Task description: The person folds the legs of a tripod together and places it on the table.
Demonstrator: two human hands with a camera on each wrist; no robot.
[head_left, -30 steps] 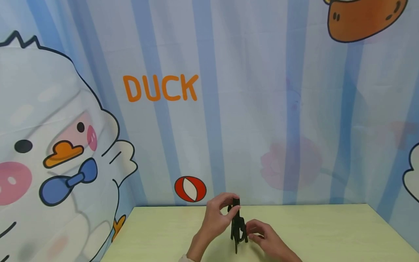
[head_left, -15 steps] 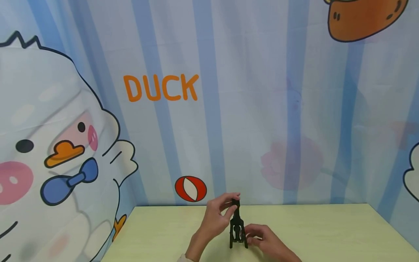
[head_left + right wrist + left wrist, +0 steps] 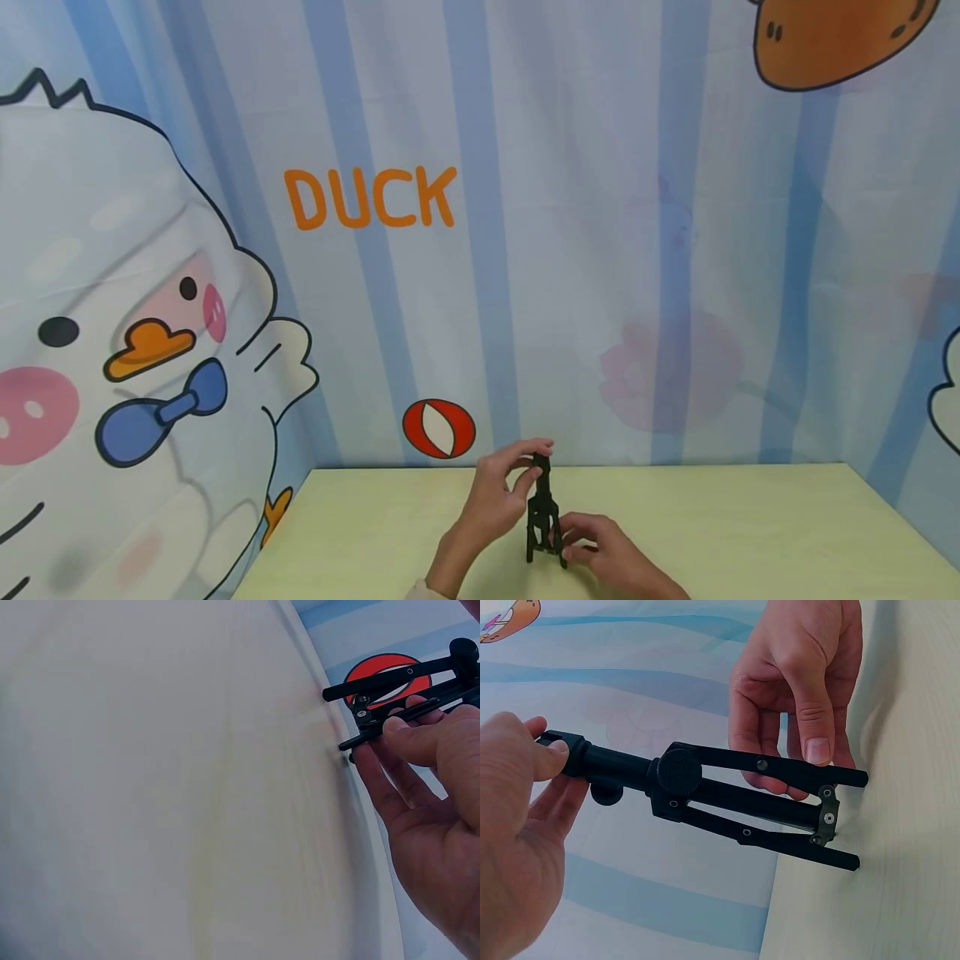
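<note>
Mini tripod point(image 3: 543, 521) upright on worktop point(image 3: 750, 533); left hand point(image 3: 498, 492) pinches its head, right hand point(image 3: 600, 550) grips a leg. Looks light, stiff, hinged legs; hold by stem.

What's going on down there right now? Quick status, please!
Left hand pinches the top of the small black tripod. Right hand holds its legs low down. Tripod upright, feet on the pale table. Nothing in the way.
</note>
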